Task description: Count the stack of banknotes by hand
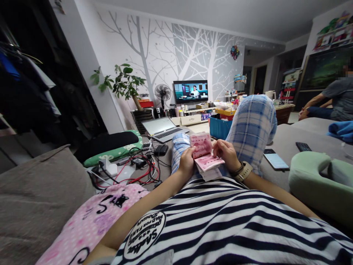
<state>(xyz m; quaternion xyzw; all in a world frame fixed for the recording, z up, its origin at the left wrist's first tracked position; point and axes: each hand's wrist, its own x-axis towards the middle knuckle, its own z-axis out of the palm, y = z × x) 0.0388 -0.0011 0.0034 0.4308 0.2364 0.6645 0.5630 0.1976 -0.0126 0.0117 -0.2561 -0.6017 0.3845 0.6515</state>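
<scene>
A wad of pink banknotes [200, 146] is bent over in my left hand [187, 160], its upper part standing up and its lower part lying toward me. The left fingers are closed on the left edge of the wad. Below the fold, more pink notes [209, 162] lie above a paler sheet of paper [211, 174]. My right hand [225, 152], with a watch [245, 171] on the wrist, is at the wad's right side. Its fingers are bent and pressed together against the notes. Whether a note is pinched between them is hidden.
My raised knee [249, 121] in plaid trousers stands behind the right hand. An opened laptop [165, 129] and tangled cables [146, 167] lie left. At right are a phone [275, 159], a remote control [303, 147], a green neck pillow [309, 173] and a seated person [335, 97].
</scene>
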